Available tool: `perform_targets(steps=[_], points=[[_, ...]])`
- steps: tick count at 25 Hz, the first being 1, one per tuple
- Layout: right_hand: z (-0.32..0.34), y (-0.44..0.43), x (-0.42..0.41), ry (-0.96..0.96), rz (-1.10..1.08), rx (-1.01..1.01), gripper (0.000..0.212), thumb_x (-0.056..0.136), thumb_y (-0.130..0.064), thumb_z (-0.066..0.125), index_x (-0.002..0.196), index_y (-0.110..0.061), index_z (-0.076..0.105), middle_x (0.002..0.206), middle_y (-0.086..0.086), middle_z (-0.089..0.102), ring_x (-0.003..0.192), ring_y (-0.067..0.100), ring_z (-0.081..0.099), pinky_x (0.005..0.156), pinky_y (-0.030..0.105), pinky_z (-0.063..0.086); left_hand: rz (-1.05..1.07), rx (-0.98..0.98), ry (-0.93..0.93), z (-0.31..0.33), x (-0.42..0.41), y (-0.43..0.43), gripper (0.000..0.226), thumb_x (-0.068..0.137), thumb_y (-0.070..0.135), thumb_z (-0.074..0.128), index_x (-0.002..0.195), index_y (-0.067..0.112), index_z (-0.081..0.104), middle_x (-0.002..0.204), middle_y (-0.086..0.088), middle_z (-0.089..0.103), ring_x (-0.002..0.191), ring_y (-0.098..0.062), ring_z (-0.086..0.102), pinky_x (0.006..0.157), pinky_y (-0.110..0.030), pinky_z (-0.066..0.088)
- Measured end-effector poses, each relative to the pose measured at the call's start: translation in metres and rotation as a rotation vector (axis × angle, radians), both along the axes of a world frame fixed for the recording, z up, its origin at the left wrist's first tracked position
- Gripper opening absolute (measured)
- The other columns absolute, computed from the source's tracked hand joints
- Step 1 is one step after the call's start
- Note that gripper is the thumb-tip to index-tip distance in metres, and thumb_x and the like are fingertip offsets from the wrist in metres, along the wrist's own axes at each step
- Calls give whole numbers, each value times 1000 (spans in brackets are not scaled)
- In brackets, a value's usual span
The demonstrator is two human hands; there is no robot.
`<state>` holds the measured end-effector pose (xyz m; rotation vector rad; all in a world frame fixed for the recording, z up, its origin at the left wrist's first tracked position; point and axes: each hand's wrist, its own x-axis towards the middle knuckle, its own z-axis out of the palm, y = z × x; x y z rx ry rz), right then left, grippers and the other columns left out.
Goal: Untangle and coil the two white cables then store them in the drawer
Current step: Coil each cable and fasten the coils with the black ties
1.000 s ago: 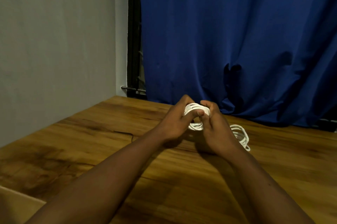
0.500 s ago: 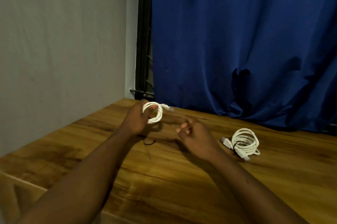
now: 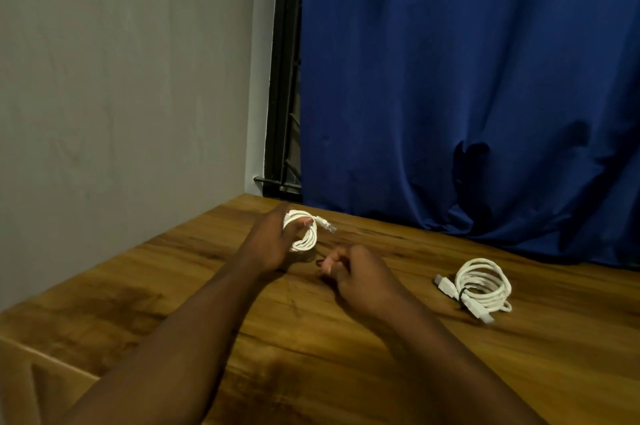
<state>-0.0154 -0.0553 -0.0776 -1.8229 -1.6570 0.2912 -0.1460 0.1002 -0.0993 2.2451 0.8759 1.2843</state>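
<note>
My left hand (image 3: 273, 244) holds a small coil of white cable (image 3: 304, 234) just above the wooden table (image 3: 398, 355), thumb through the loop. The cable's plug (image 3: 327, 225) sticks out to the right. My right hand (image 3: 356, 275) hovers low over the table just right of it, fingers curled. Its fingertips seem to pinch a small dark band (image 3: 318, 263), which is hard to make out. A second coiled white cable (image 3: 483, 284) lies on the table to the right, bound with a dark tie, its plugs pointing outward.
A grey wall stands along the table's left side. A blue curtain (image 3: 450, 95) hangs behind the far edge. A pale board edge (image 3: 41, 359), possibly a drawer, shows below the table at the lower left.
My hands have parted: the left carried the coil to the left, and the right let go of it and dropped toward the table. The view has swung left, uncovering the second coil.
</note>
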Motion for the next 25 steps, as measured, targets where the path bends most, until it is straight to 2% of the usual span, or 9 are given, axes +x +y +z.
perform_targets(steps=[4,6,8,10,13,15,19,22,25], points=[[18,-9,7,88,49,150,20,97,-18,54,87,-31,65,92,-14,67,80,-4,60,60,6,44,16,-9,12,1,6,-4,37,92,54,52,100,19,61,89,4,69,80,-10,65,70,-32,53],[17,-8,2,91,56,210,18,97,-17,55,89,-29,66,91,-13,68,79,-5,59,59,3,42,11,-31,-19,1,9,-9,37,91,55,53,99,20,62,87,6,70,79,-8,66,67,-29,52],[20,-7,1,200,61,238,17,97,-18,55,90,-29,66,86,-14,66,73,-8,58,58,2,41,10,-65,-50,2,11,-14,35,92,53,55,98,19,63,86,6,70,78,-8,66,63,-25,48],[22,-7,3,370,109,181,14,98,-20,54,92,-27,66,77,-10,62,61,-6,56,56,7,43,9,-100,-84,2,14,-18,30,93,48,56,97,20,64,85,6,70,76,-6,66,60,-20,44],[25,-10,6,410,222,-14,13,98,-21,53,100,-25,66,83,-4,62,64,3,53,59,18,48,-10,-171,-151,0,16,-20,25,96,42,55,97,19,65,83,5,70,73,-3,65,59,-18,44],[25,-10,8,410,232,-47,14,98,-21,53,104,-22,66,87,0,62,65,4,51,60,19,48,-20,-183,-176,1,16,-22,25,97,42,53,98,20,65,85,5,71,76,-6,66,63,-22,47],[25,-10,12,561,152,-82,16,98,-20,54,106,-17,67,86,7,60,59,5,48,56,21,45,-40,-204,-231,4,17,-27,24,99,33,53,100,13,65,85,3,68,69,3,64,52,-8,44],[26,-11,14,775,164,-161,20,99,-14,51,109,-9,67,77,1,56,56,5,46,51,19,41,1,-162,-217,4,16,-28,28,96,42,54,98,17,65,84,5,68,71,1,64,55,-9,42],[27,-9,17,897,169,-218,21,98,-12,50,108,-7,68,71,-2,54,54,4,46,50,19,41,11,-188,-245,3,16,-27,24,94,45,56,98,22,64,85,6,70,75,-2,65,56,-8,42]])
